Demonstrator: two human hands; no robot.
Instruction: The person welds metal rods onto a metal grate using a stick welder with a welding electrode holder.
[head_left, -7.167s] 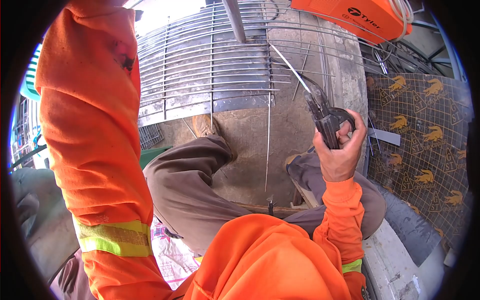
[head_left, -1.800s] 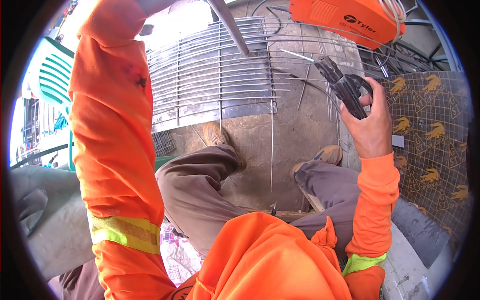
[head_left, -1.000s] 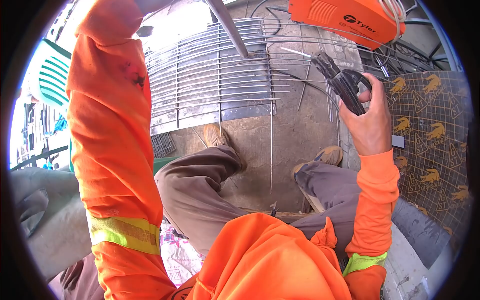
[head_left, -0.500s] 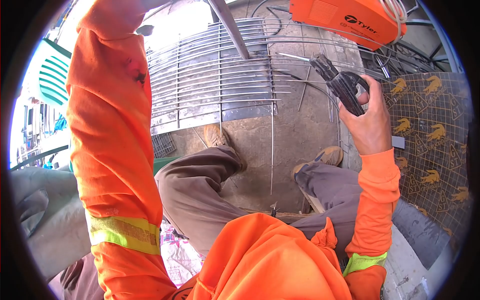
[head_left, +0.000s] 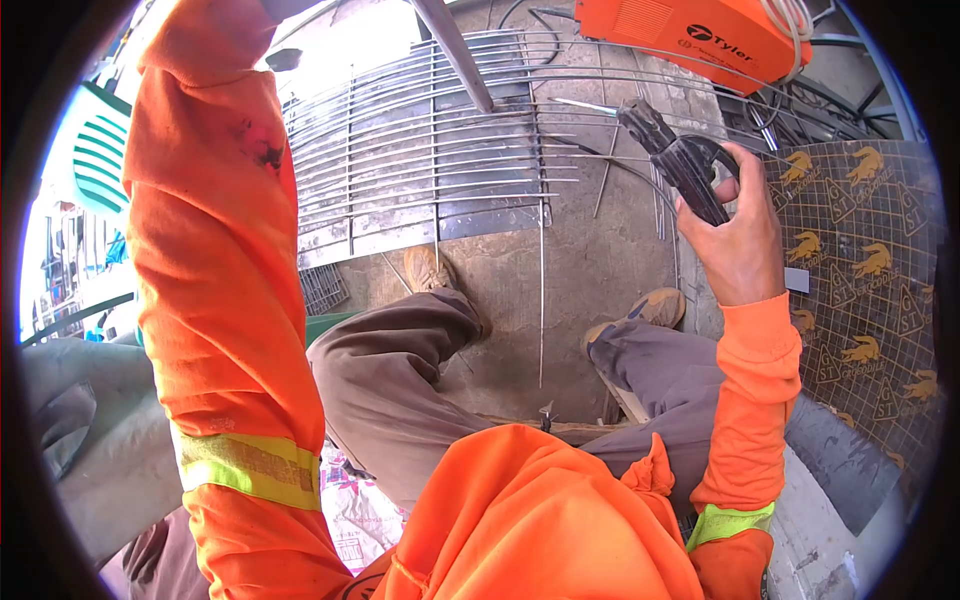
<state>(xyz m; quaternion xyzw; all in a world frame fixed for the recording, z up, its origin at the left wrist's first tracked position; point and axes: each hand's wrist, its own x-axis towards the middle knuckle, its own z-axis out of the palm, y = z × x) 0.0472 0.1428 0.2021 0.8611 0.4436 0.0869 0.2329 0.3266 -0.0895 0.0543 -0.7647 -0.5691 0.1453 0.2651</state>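
My right hand (head_left: 735, 235) is closed around the black handle of a welding electrode holder (head_left: 672, 160). A thin welding rod (head_left: 585, 106) sticks out of its jaws toward the left, over the right end of a grid of metal bars (head_left: 430, 150). The rod's tip appears apart from the bars, though depth is hard to judge. My left arm, in an orange sleeve (head_left: 215, 260), reaches up to the top edge. Only a blurred greyish patch shows past its cuff, so my left hand's fingers are hidden. A grey metal bar (head_left: 452, 55) slants down onto the grid.
An orange welding machine (head_left: 690, 40) stands at the upper right, with cables near it. Below it lies a dark patterned board (head_left: 850, 270). Under the grid is a metal sheet (head_left: 400, 232). My shoes (head_left: 430, 270) rest on the concrete floor (head_left: 560, 290). A green chair (head_left: 100, 150) is at left.
The left sleeve and the grid have shifted slightly left and up in view. The right hand keeps its grip on the electrode holder, almost unmoved.
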